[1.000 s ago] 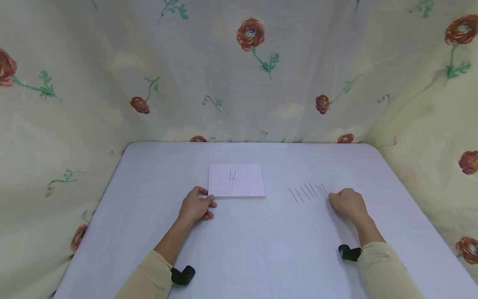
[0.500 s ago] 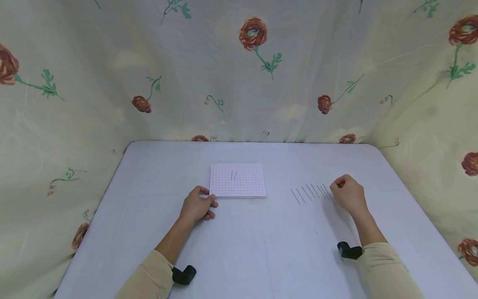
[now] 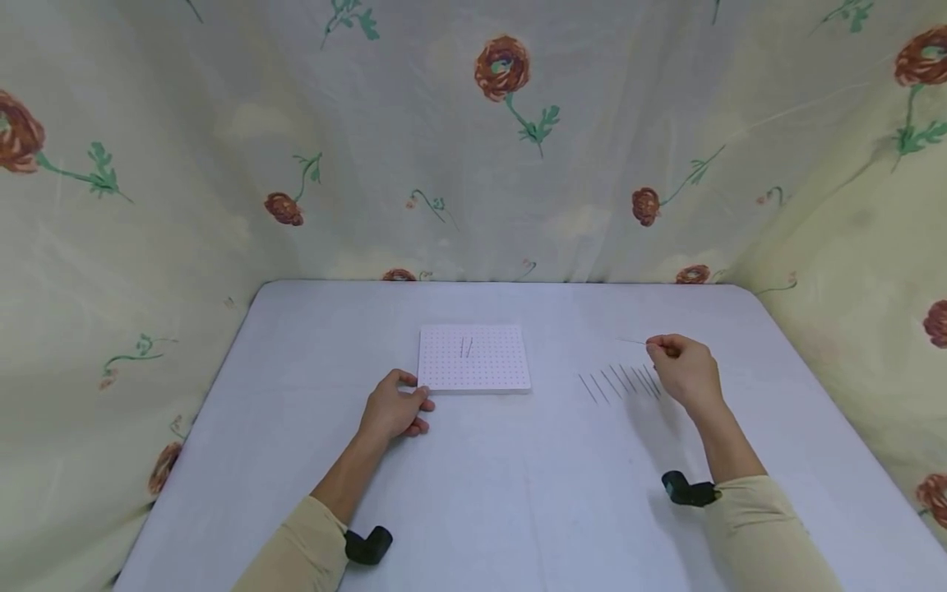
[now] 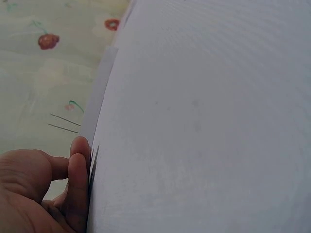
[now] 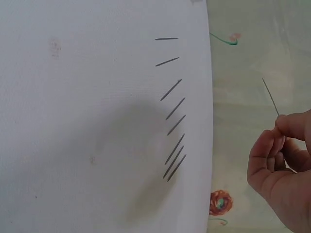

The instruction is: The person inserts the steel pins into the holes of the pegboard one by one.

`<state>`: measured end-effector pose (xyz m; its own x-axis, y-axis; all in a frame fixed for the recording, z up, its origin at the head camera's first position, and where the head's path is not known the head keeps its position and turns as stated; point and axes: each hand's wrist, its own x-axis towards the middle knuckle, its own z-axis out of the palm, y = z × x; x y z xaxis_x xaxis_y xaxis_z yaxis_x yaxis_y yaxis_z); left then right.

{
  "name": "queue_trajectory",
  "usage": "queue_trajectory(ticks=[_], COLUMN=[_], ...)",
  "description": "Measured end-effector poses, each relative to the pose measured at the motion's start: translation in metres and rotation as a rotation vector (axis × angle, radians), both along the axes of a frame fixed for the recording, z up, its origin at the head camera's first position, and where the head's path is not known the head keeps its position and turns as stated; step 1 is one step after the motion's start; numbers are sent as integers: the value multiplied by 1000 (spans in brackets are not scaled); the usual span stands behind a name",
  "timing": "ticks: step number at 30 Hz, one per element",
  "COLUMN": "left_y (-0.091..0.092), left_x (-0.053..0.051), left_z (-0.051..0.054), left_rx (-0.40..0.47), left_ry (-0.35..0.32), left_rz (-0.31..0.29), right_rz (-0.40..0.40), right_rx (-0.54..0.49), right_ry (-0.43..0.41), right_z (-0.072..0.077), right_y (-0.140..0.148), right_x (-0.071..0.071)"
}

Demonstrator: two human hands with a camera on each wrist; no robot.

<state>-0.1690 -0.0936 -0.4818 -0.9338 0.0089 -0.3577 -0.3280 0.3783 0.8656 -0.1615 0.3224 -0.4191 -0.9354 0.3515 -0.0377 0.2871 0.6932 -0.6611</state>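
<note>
A white board with a grid of small holes (image 3: 488,374) lies on the table, with two thin dark sticks (image 3: 462,347) standing up from it. My left hand (image 3: 395,407) holds the board's near left corner between thumb and forefinger; the other fingers rest by the tabletop. Pinched between thumb and fingertips, a thin stick (image 3: 631,339) points leftward from my right hand (image 3: 686,370), raised above the table. Below that hand lies a slanted row of several similar sticks (image 3: 612,381); the right wrist view shows these loose sticks (image 5: 171,90) apart from each other.
The white-covered table (image 3: 481,493) has rounded far corners. A flower-printed curtain (image 3: 414,123) hangs behind it and along both sides. Black wrist mounts (image 3: 368,546) sit at the cuffs of both sleeves.
My right hand has risen from the right end of the stick row, and a pinched stick now shows, pointing left. The left hand stays at the board's corner.
</note>
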Motion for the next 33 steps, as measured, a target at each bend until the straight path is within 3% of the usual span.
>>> queue_trajectory(ticks=[10, 19, 33], left_y=[3, 2, 3], left_x=[1, 0, 0], left_z=[2, 1, 1], left_rx=[-13, -18, -15], left_ry=[-6, 6, -11], left_rz=[3, 7, 20], right_rz=[-37, -110, -74], right_rx=[-146, -292, -240], right_ry=[-21, 37, 77], right_z=[0, 4, 6], right_y=[-2, -10, -40], right_x=[-1, -5, -13])
